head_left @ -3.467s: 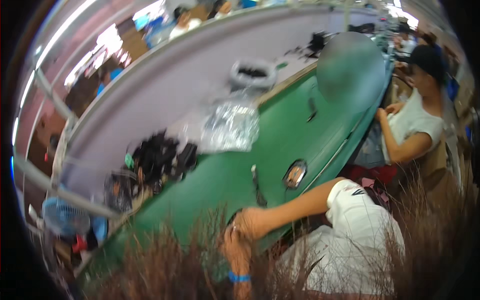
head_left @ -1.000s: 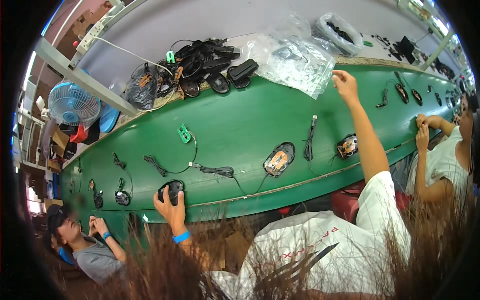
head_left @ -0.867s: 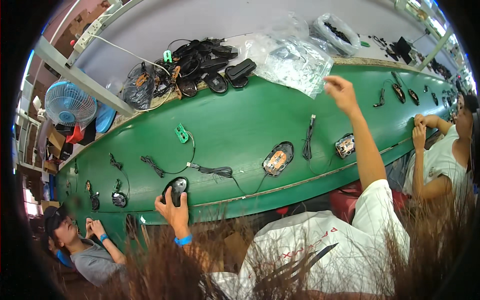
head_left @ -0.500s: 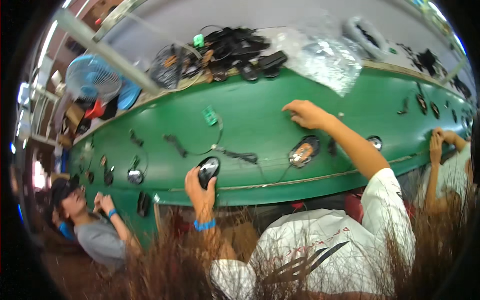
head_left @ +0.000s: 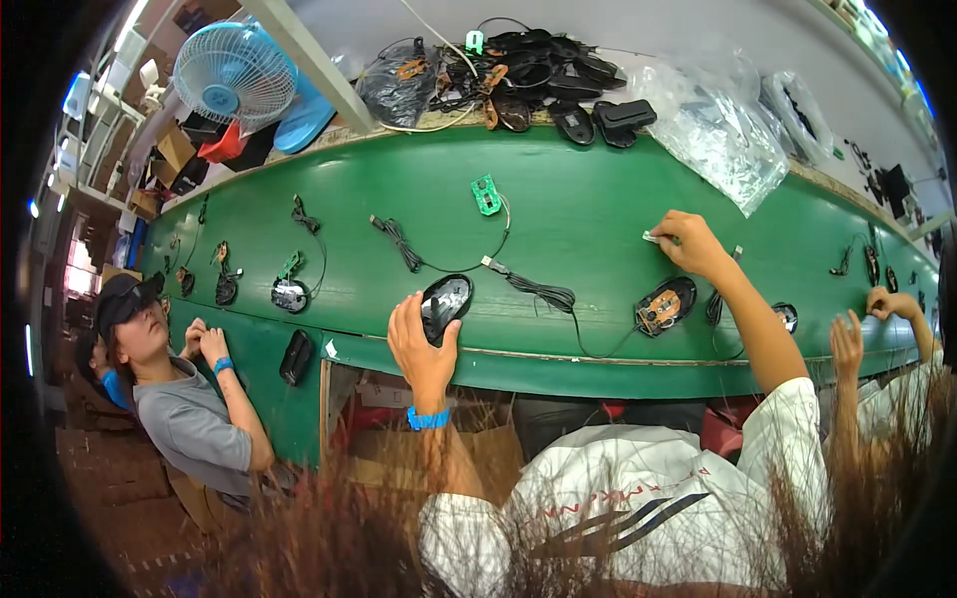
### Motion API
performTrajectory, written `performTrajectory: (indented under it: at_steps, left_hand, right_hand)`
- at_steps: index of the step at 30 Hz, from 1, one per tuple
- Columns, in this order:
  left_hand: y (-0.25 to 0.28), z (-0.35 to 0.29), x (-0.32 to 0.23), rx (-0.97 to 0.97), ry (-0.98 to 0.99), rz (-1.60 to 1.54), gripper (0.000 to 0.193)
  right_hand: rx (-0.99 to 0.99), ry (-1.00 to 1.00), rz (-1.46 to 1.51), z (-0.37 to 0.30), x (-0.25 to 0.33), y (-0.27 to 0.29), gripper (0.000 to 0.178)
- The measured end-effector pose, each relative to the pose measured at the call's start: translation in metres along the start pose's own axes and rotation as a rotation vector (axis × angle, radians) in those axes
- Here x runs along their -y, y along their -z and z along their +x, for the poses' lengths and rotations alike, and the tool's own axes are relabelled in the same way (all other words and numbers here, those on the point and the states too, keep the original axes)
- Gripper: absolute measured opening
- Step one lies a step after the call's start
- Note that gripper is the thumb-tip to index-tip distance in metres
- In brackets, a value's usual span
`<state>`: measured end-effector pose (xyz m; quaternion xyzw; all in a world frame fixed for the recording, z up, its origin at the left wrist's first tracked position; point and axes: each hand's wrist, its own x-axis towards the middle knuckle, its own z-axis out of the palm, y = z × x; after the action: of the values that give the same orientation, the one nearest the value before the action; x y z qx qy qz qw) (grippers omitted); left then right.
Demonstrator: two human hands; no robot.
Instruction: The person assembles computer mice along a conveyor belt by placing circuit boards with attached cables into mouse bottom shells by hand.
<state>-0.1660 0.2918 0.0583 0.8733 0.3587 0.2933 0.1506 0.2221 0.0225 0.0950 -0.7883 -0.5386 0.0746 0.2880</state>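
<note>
Here, at the far left, I see a co-worker in a grey shirt and dark cap (head_left: 174, 399) seated at the near edge of the long green counter (head_left: 578, 199). Above, at the counter's far side, stands a pale blue electric fan (head_left: 234, 75). On the green surface to the left lie a small round mouse base with a cable (head_left: 289, 294) and a flat black cover (head_left: 296, 356) hanging at the near edge.

My left hand (head_left: 424, 344), with a blue band at the wrist, is wrapped around a glossy black computer mouse shell (head_left: 446, 302), fingers on its left flank and thumb on the right, pressing it at the near part of the counter. Just beyond it a coiled black cable (head_left: 543, 294) runs right, and a small green circuit board (head_left: 486, 194) lies farther back. At the far edge is a heap of dark mouse shells and cables (head_left: 528, 75).

To the right, an open mouse base with an orange-brown board inside (head_left: 666, 304) rests on the counter. My right hand (head_left: 688, 242) is just above it, fingers pinched together on a small pale part (head_left: 653, 237); I cannot tell what it is. A clear crinkled plastic bag (head_left: 723, 140) lies beyond. At the far right another person's two hands (head_left: 862, 329) rest at the counter's near edge.
</note>
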Motion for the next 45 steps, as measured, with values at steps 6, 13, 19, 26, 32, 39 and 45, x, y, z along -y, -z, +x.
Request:
performTrajectory:
  at_steps: [6,13,19,26,32,39,45]
  left_hand:
    - [0.002,-0.002,0.004,-0.003,-0.036,-0.015,0.072]
    - [0.002,-0.006,0.003,0.014,0.004,-0.015,0.071]
    - [0.001,-0.001,0.002,0.026,-0.017,-0.040,0.062]
    - [0.007,-0.001,0.000,0.038,-0.075,0.015,0.039]
    - [0.006,0.000,-0.005,0.046,-0.074,0.015,0.035]
    - [0.006,-0.002,-0.002,0.048,-0.083,0.006,0.036]
    - [0.007,-0.001,0.000,0.034,-0.078,-0.001,0.061]
  right_hand:
    - [0.116,0.342,0.220,0.074,0.106,-0.052,0.015]
    - [0.434,0.735,0.029,0.142,0.209,-0.175,0.009]
    - [0.437,0.816,-0.054,0.144,0.204,-0.184,0.014]
    - [0.203,0.634,0.254,0.138,0.185,-0.146,0.015]
    - [-0.030,0.317,0.208,0.159,0.125,-0.120,0.020]
    - [-0.139,-0.011,0.180,0.178,0.093,-0.118,0.033]
    - [0.047,-0.353,0.042,0.188,0.115,-0.119,0.046]
